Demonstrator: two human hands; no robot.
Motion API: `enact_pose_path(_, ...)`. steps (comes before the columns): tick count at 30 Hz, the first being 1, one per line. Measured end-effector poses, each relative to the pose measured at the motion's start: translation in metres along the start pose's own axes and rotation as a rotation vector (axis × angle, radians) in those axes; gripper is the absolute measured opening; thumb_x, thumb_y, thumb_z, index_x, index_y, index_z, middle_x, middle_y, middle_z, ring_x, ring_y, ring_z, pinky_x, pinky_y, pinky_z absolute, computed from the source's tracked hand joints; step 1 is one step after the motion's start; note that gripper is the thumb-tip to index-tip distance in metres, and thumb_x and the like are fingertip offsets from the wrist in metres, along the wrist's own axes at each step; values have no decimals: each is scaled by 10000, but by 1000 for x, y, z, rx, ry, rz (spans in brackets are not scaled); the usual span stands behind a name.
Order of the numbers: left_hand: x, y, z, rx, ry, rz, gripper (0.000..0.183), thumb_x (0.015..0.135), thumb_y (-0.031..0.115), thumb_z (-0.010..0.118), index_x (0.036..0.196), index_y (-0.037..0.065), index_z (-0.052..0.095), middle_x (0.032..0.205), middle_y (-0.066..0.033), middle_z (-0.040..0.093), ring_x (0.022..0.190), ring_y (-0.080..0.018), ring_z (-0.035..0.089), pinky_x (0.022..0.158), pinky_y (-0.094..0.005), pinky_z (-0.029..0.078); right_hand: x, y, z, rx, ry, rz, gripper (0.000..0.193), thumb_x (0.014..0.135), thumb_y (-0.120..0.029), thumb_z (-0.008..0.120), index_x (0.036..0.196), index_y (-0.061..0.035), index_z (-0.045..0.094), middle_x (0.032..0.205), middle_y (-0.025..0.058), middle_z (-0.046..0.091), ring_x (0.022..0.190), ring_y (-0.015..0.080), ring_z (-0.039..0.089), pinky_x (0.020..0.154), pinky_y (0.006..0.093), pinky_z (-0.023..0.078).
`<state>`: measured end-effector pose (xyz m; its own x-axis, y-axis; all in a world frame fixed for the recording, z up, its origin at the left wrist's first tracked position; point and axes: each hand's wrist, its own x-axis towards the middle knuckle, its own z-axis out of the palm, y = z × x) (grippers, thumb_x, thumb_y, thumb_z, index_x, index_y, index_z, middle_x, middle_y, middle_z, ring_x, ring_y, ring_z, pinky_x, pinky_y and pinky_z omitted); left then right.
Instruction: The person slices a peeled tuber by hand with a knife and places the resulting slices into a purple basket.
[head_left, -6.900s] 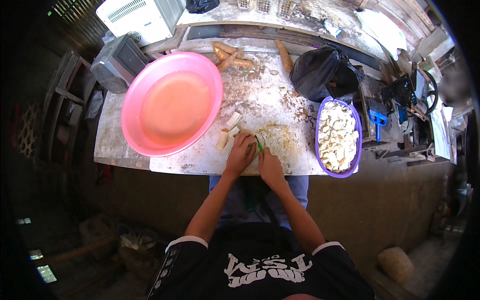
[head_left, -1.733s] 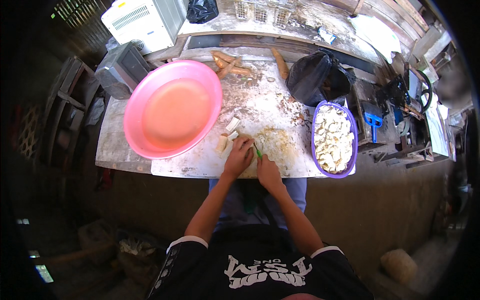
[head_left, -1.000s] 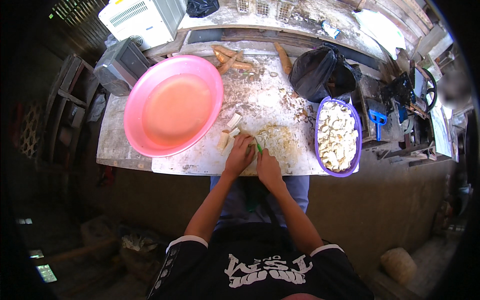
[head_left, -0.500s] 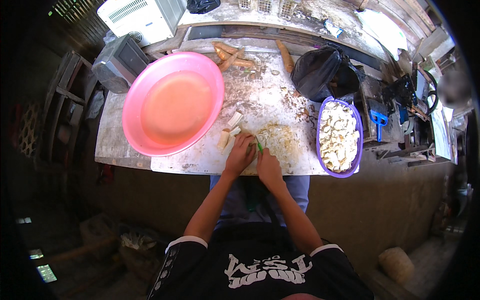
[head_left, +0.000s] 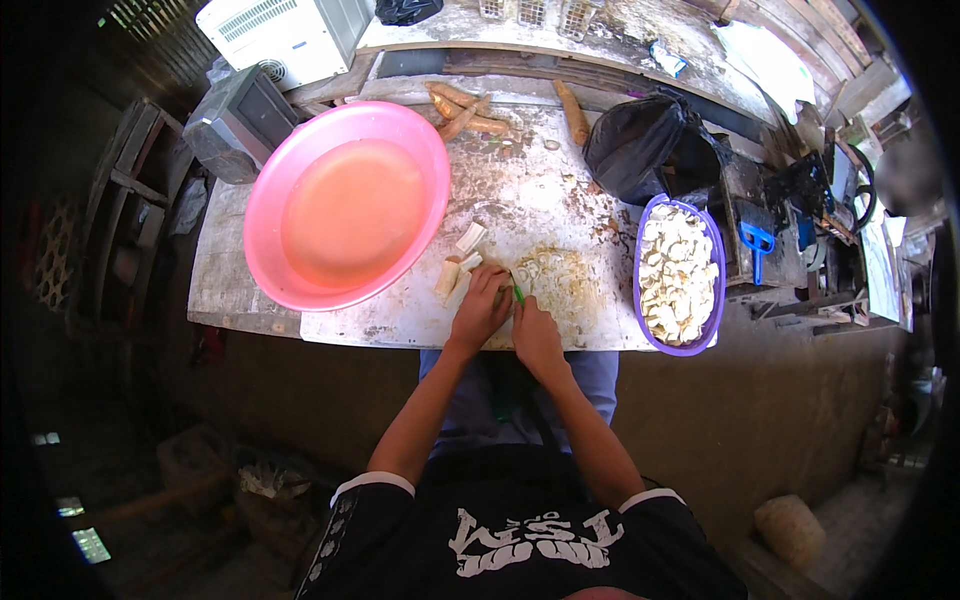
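Well, the cutting looks abt. half done to me, tho that's only a guess. The purple basket (head_left: pixel 638 270) on the right end of the desk (head_left: pixel 500 190) is piled w/ small white pcs (head_left: pixel 677 275), prob. the finished ones, up to near the rim. So a good lot is done.

There's more left, I think. Some peeled chunks (head_left: pixel 448 278) lie by the left hand (head_left: pixel 483 308), w/ one more pale chunk (head_left: pixel 471 237) just past them, all much bigger than the bits in the basket. At the back, a few brown roots (head_left: pixel 485 125) sit in a heap, and a lone root (head_left: pixel 572 112) lies near the black bag (head_left: pixel 630 150). Those look whole, skin on, so no work done on them yet, AFAICT.

The right hand (head_left: pixel 538 330) has its fingers wrapped round a small green knife (head_left: pixel 518 293), tip pointing away from the person. The left hand's fingers are bent down close to the blade; they hide what's under them, so can't tell if they grip a pc. Both hands are near the front edge, btwn the basket and the big pink basin (head_left: pixel 262 220), which holds cloudy water (head_left: pixel 350 215). Pale scraps (head_left: pixel 560 280) lie just right of the knife.
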<state>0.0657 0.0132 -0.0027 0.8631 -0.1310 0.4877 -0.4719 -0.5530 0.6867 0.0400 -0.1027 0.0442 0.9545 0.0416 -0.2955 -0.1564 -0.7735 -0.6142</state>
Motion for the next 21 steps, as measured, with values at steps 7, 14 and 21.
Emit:
enact_pose_path(7, 0, 3, 0, -12, -6, 19, 280, 710, -14, 590, 980, -15, 515, 1016, -163, 504, 1002, -350, 453, 851, -379, 395, 1, 3, 2, -53, 4, -10, 196, 874, -195, 392, 909, -7, 440, 778, 279, 571, 770, 443, 568, 670, 515, 446)
enact_pose_path(14, -2, -10, 2, 37, 39, 67, 269, 725, -24, 578, 989, -15, 521, 1007, -160, 511, 988, -343, 463, 849, -379, 400, 13, 8, 7, -76, -27, -25, 218, 878, -206, 371, 917, -9, 457, 828, 266, 574, 804, 434, 563, 701, 509, 442)
enact_pose_path(21, 4, -7, 1, 77, 5, 53, 274, 731, -15, 579, 1001, -7, 536, 1010, -154, 491, 984, -329, 458, 817, -364, 417, 0, 15, -5, -112, -79, 14, 242, 887, -227, 371, 899, -7, 472, 824, 271, 577, 814, 433, 568, 711, 500, 451)
